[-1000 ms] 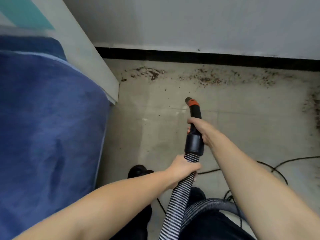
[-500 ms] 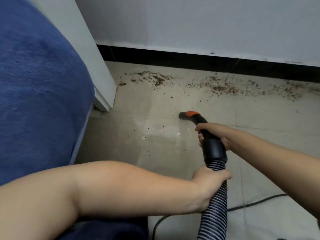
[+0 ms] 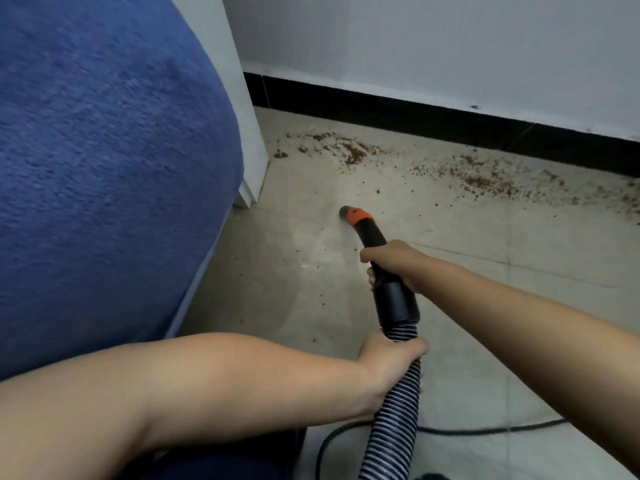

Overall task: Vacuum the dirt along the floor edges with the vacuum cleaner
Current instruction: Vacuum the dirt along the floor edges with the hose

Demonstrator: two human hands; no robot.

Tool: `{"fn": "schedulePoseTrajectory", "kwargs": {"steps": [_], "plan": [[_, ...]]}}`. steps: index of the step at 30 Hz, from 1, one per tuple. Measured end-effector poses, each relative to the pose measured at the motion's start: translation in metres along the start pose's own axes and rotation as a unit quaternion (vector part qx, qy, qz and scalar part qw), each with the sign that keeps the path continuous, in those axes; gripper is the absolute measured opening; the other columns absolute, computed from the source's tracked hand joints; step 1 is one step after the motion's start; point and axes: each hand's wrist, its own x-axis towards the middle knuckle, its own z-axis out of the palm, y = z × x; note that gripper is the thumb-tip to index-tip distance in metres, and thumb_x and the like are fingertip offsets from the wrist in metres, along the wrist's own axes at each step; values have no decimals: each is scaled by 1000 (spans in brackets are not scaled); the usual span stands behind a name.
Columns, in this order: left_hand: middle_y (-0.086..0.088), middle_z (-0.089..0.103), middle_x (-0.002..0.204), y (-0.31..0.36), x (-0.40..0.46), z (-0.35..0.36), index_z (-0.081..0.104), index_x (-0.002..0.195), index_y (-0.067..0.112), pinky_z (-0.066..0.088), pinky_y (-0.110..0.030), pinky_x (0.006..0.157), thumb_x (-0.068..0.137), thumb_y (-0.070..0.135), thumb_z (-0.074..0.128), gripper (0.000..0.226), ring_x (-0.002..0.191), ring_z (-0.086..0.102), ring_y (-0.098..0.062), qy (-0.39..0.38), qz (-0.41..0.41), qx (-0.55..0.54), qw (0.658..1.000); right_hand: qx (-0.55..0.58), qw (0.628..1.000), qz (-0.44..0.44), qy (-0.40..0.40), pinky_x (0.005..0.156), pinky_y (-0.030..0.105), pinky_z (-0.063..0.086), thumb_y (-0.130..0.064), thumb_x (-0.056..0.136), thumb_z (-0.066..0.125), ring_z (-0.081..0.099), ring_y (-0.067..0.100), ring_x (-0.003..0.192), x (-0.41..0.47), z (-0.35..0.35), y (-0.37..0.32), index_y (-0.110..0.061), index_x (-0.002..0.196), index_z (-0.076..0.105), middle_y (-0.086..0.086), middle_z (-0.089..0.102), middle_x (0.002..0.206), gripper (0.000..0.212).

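Nearest, the left hand (image 3: 389,355) wraps the ribbed hose (image 3: 394,410) just behind the black cuff, fingers curled round it; likely there to take the hose's weight and feed slack. Just ahead of the cuff, the right hand (image 3: 391,265) grips the curved black handle tube (image 3: 372,237), steering. Beyond that hand the orange-collared nozzle (image 3: 353,214) sits low over the tiled floor (image 3: 485,306), mouth turned toward the left; whether it touches the tile I cannot tell. Two-handed hold suits fine aiming along an edge. Past the nozzle, apart from it, a band of brown dirt (image 3: 478,178) runs along the black skirting (image 3: 415,112) at the wall's foot, thickest clump up and right of the nozzle, stray crumbs closer in. None of that band looks cleared yet, so I judge the work barely begun here. Left of the nozzle, a blue-covered bed (image 3: 104,168) and its white frame corner (image 3: 251,188) crowd the approach; the dirt's left end lies near that corner, a tight spot. Behind the left hand, a black power cord (image 3: 485,429) trails on the floor, a possible snag.
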Motion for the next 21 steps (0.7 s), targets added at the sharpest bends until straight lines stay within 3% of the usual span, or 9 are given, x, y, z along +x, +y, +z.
{"fn": "schedulePoseTrajectory", "kwargs": {"steps": [5,8,13,17,21], "plan": [[-9,55,65,8,9,-21,52,82,8,51,-29,50,85,13,64,13,49,56,-22,18,-13,-1,1000,17,999,-24,23,43,23,49,-5,85,60,51,17,40,11,14,-3,-4,87,47,11,53,61,13],[-10,52,61,21,12,-25,51,86,7,48,-26,43,82,10,63,13,44,52,-21,16,-22,5,1000,83,994,-29,70,46,25,48,-5,85,59,51,18,41,17,3,-3,-5,85,47,11,53,62,12],[-8,52,61,11,2,-1,52,83,12,47,-24,43,80,14,65,14,42,52,-18,-30,-42,47,998,137,982,13,129,38,20,45,-6,84,60,51,19,43,7,-31,27,-5,86,48,12,54,61,12],[-7,54,64,15,15,10,54,84,15,48,-26,46,79,16,65,13,47,53,-19,-31,-10,52,998,159,977,11,144,46,26,47,-6,83,61,52,21,45,14,-49,28,-4,87,50,12,54,60,12],[-9,55,62,19,21,4,55,87,11,47,-25,46,81,13,63,10,45,52,-19,-3,-3,10,1000,130,983,-16,131,36,19,45,-5,83,60,51,17,34,23,-38,11,-4,84,48,12,54,58,12]]}}
